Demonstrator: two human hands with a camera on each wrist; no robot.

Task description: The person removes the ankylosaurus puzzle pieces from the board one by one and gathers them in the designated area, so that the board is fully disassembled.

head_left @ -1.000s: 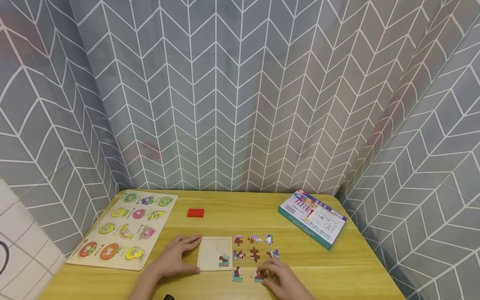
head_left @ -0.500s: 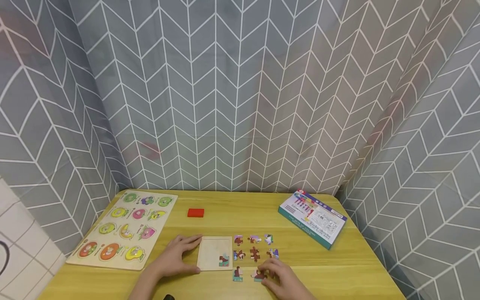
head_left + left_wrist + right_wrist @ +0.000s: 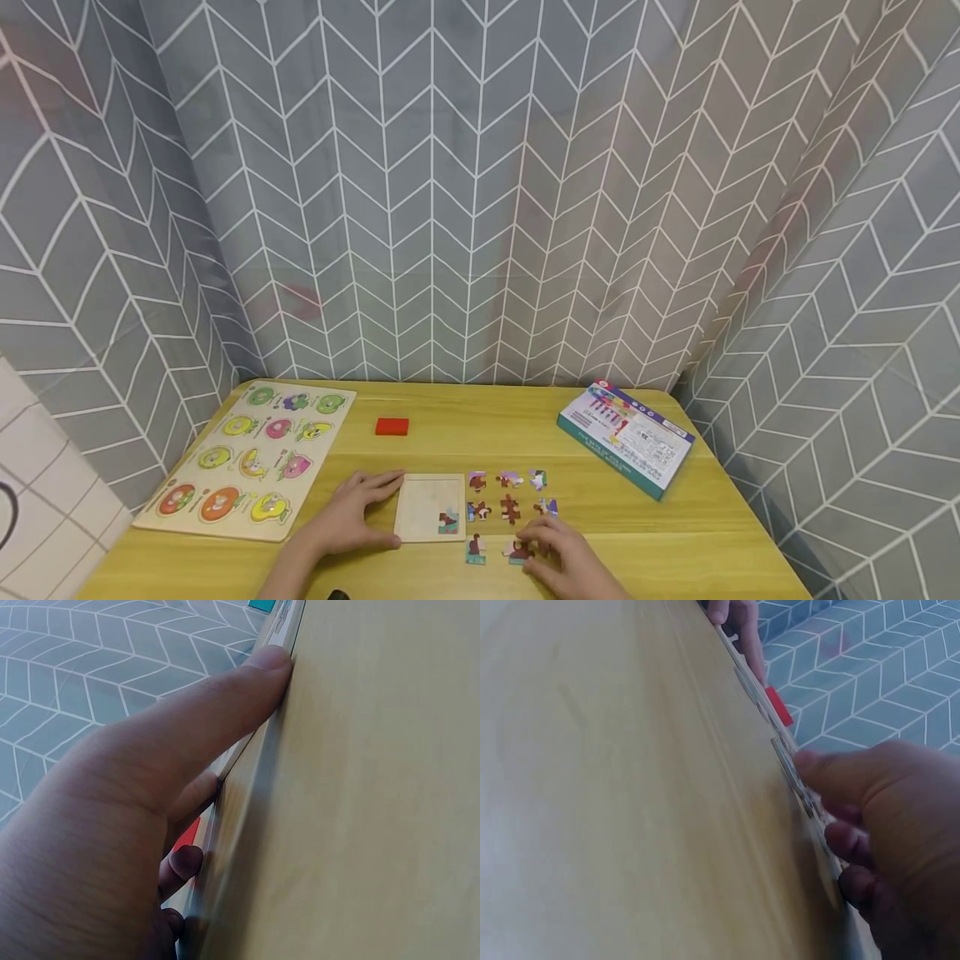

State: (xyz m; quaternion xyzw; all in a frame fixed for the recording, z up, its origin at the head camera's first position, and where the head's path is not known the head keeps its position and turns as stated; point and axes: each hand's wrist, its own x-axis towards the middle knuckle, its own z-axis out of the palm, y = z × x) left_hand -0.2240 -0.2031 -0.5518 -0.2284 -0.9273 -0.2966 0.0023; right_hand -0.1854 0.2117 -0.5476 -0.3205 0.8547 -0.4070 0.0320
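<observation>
A square wooden puzzle tray [image 3: 420, 500] lies in front of me, with one brown-and-teal jigsaw piece [image 3: 447, 522] in its lower right corner. My left hand [image 3: 347, 517] holds the tray's left side, thumb at the near corner and index finger at the far one. To the right of the tray, loose jigsaw pieces [image 3: 510, 509] lie in three rows. At the near row my right hand [image 3: 564, 557] pinches the right part of a jigsaw piece [image 3: 516, 552] with teal along its bottom; the fingers partly cover it. In the right wrist view the thumb [image 3: 829, 771] is right at the piece's edge.
At the left lies a fruit peg board [image 3: 258, 442]. A red block [image 3: 392, 427] sits behind the tray. A puzzle box [image 3: 626, 437] lies angled at the back right. A patterned curtain [image 3: 465, 208] rises behind the wooden table [image 3: 450, 579].
</observation>
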